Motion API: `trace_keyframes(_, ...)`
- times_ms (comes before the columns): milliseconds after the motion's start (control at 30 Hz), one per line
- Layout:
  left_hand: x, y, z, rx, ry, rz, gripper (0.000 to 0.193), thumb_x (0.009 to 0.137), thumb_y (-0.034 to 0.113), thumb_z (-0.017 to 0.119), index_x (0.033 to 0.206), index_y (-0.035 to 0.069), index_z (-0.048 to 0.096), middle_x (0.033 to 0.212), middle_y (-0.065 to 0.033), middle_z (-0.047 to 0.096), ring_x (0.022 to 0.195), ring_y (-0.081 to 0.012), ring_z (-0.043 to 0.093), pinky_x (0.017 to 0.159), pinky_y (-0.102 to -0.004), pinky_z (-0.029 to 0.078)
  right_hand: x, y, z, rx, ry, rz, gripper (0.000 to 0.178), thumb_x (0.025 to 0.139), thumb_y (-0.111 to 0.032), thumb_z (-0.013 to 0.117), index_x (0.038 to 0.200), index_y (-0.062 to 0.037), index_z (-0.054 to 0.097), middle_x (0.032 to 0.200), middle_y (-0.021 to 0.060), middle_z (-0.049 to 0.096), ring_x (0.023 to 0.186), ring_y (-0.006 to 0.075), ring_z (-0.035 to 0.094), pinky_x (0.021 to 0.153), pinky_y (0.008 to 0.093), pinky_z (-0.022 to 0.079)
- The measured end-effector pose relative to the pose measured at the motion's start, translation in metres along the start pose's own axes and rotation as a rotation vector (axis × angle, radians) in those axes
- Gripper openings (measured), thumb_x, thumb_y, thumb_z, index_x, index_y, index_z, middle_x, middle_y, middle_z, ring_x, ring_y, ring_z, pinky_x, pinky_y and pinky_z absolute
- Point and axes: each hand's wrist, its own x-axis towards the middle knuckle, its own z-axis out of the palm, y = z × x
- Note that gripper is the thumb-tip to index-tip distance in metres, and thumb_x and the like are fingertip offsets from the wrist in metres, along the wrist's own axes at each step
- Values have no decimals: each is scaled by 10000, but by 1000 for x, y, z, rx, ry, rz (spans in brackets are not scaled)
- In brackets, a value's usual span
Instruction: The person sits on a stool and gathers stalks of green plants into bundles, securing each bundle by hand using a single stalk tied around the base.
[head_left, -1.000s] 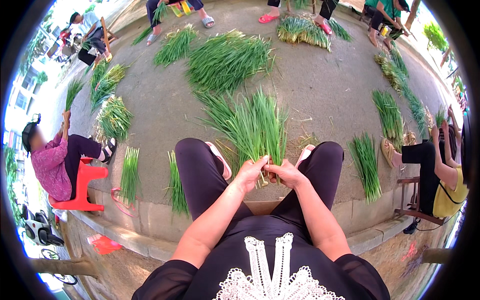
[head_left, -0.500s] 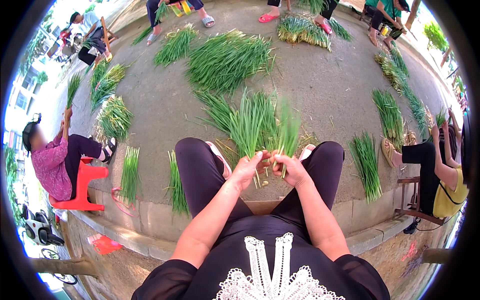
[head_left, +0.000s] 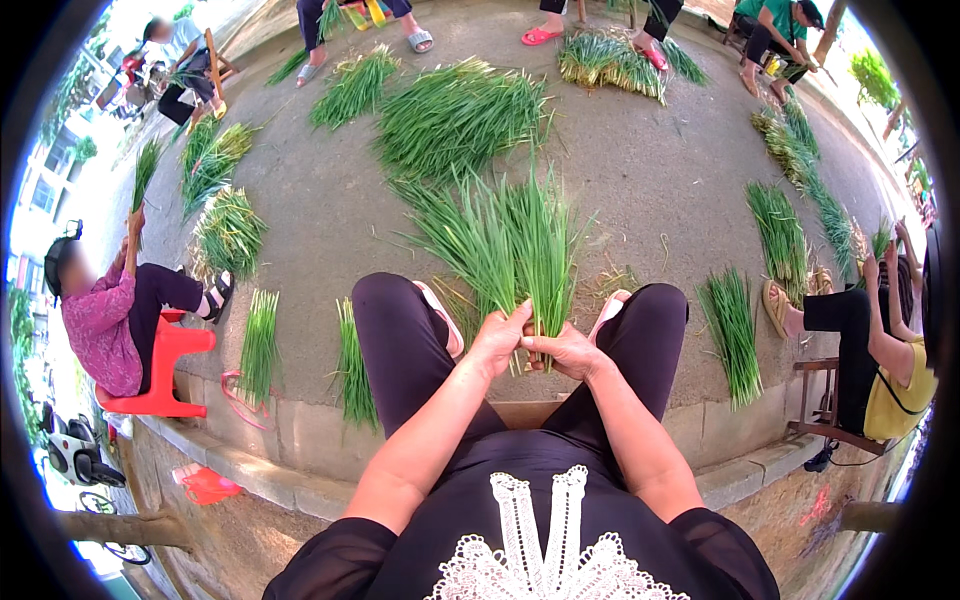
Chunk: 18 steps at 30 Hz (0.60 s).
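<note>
Between my knees, both hands hold green chives by their pale stem ends, leaves pointing away from me. My left hand (head_left: 497, 338) is closed round a bunch of chives (head_left: 482, 240). Pressed up against it, my right hand (head_left: 566, 352) grips the stems of a second bunch (head_left: 545, 245), its thumb across the front. The two bunches stand side by side, and their leaves overlap. Some fingers are hidden behind the stems. Just beyond the hands, more loose chives lie on the ground, partly covered by the held leaves.
A large chive heap (head_left: 460, 115) lies ahead on the concrete. Smaller bundles lie left (head_left: 260, 345) and right (head_left: 731, 335) of my legs. At left, a person (head_left: 110, 320) holding chives sits on a red stool (head_left: 160, 375); another person (head_left: 885, 350) sits at right. Others sit farther off.
My right hand has moved slightly left, bringing its bunch against the left one. Its leaves, blurred and apart before, now stand sharp beside the others.
</note>
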Motion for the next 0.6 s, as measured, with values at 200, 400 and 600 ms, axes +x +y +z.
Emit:
trace_keyframes(200,-10,5,12,49,3,-12,299,912,301,458,934,22,562,738,-80,619,516,-160,549,337,-310,433,-1,-2,3,-52,30,-26,290,749,-135,684,994,-35,565,837,33,583,642,119,521,508,262,416)
trace_keyframes(400,-14,8,15,121,-85,51,319,930,305,415,958,11,536,726,-77,606,485,-142,519,362,-275,421,1,0,-2,-125,82,-52,116,806,-93,590,890,-15,576,755,35,557,561,131,515,501,268,409)
trace_keyframes(600,-15,11,11,79,-186,99,344,934,325,404,985,4,515,736,-56,592,501,-127,515,460,-267,458,2,1,-5,96,68,-100,300,801,-82,570,1089,-19,509,794,35,574,589,115,521,514,261,427)
